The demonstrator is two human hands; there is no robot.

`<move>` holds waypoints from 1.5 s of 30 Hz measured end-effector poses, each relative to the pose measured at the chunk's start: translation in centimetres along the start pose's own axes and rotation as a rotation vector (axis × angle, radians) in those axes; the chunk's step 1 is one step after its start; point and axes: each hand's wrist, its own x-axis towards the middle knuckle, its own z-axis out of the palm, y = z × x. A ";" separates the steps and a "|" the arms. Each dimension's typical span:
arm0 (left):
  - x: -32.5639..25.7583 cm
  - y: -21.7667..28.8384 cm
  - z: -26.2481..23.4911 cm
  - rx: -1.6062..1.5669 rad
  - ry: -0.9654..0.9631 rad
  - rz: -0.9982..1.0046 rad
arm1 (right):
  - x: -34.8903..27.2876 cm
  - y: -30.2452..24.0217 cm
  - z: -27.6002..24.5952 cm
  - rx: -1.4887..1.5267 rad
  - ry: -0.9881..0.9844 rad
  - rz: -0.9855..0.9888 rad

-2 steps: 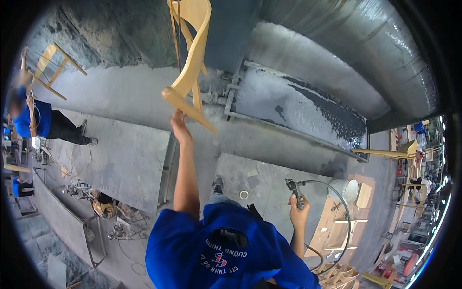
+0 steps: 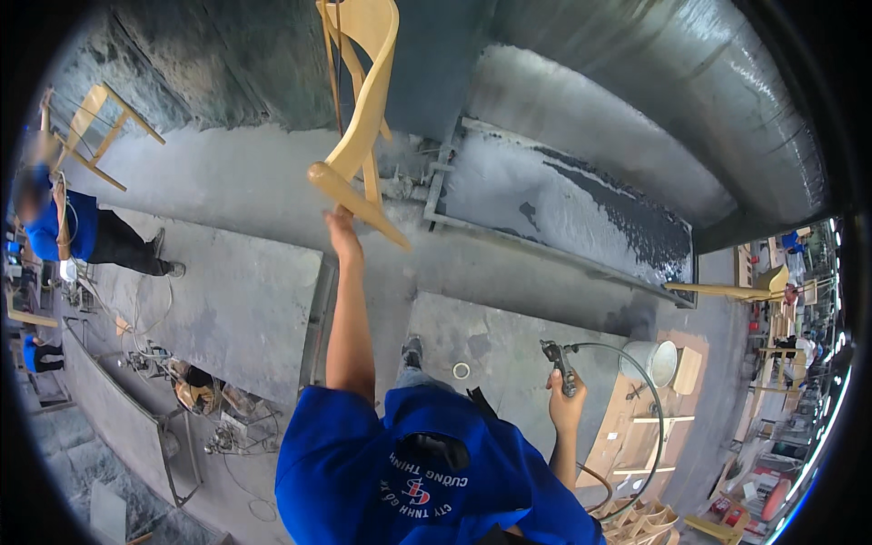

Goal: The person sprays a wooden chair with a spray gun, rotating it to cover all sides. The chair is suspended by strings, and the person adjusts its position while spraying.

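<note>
A light wooden chair frame hangs ahead of me at the top of the head view, with its thick rounded end tilted down toward me. Raised on a stretched arm, my left hand grips the chair's lower end; the wood partly hides its fingers. To my right, my right hand is closed around the grip of a dark metal spray gun. A dark hose curves from the gun down to the lower right.
A tank of milky liquid stands ahead right below a metal hood. Grey platforms flank me. A co-worker at left stands near another hanging chair. A metal bucket and wooden parts lie right.
My left hand has shifted very slightly against the chair, with its fingers now less visible. The chair and the spray gun have barely moved.
</note>
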 end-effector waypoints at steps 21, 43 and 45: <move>8.6 -2.0 5.6 0.802 -0.240 0.360 | 2.9 -26.7 -15.5 -0.055 0.102 -0.587; -3.3 0.6 5.6 1.098 -0.716 0.706 | -10.2 -5.4 -18.7 0.472 0.180 -0.180; -5.4 1.4 6.3 1.100 -0.694 0.726 | -11.0 -2.9 -19.7 0.520 0.151 -0.179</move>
